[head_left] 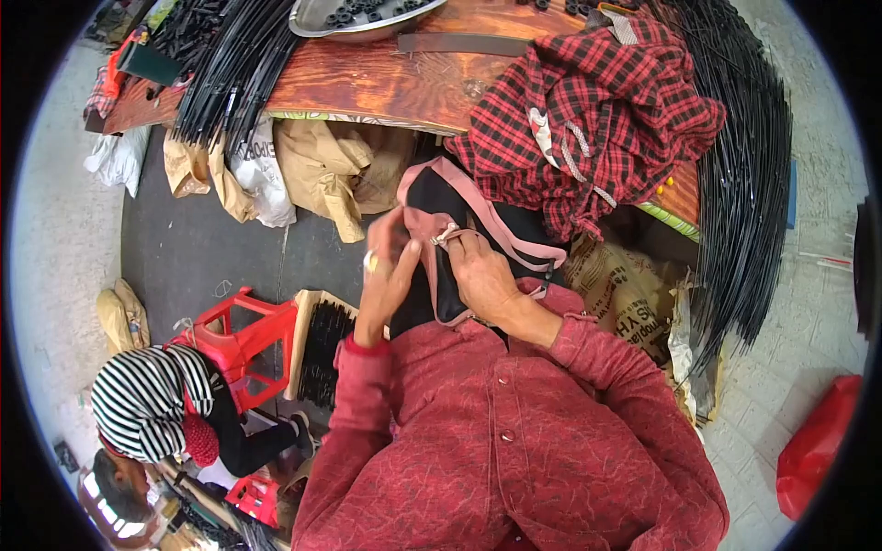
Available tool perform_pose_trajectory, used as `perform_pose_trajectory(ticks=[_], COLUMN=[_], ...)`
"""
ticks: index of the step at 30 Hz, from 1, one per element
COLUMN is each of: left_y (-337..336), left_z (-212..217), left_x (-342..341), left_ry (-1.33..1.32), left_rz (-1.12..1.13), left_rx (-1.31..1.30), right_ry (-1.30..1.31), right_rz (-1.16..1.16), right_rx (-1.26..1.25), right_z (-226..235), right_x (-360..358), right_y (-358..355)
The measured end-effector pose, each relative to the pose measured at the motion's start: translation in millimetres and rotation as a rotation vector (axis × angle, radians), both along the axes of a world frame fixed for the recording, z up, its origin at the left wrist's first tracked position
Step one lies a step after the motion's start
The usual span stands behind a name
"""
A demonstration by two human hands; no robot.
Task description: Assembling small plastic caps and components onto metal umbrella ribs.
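The setting is an informal assembly workshop. A worn wooden workbench carries bundles of thin black rods and a metal tray of small black parts. More rods hang alongside; sacks sit beneath.

The counter stands ahead of the person. A metal tray sits at its far edge, and a bundle of rods lies across its left end. A checked shirt lies on its right part, overhanging the near edge. A second bundle of rods hangs down the right side. Crumpled sacks lie under the counter. Both hands, left hand and right hand, meet on a strapped garment before the near edge. A stool stands on the floor to the left.
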State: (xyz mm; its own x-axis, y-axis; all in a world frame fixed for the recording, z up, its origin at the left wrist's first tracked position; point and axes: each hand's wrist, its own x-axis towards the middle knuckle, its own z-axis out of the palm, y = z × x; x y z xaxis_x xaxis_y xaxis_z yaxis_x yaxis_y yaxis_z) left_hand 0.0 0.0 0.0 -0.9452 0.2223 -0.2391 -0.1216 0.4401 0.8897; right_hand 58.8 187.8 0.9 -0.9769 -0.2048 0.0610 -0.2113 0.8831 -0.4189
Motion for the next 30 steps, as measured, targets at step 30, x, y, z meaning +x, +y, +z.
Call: perform_pose_trajectory(ticks=[30], left_y=[30], left_z=[-12], left_x=[-9], left_ry=[-0.219], left_rz=[0.37], left_rx=[0.593], right_ry=[0.19], right_rz=[-0.01], right_rx=[-0.461], right_z=[35], right_x=[-51], right_y=[22])
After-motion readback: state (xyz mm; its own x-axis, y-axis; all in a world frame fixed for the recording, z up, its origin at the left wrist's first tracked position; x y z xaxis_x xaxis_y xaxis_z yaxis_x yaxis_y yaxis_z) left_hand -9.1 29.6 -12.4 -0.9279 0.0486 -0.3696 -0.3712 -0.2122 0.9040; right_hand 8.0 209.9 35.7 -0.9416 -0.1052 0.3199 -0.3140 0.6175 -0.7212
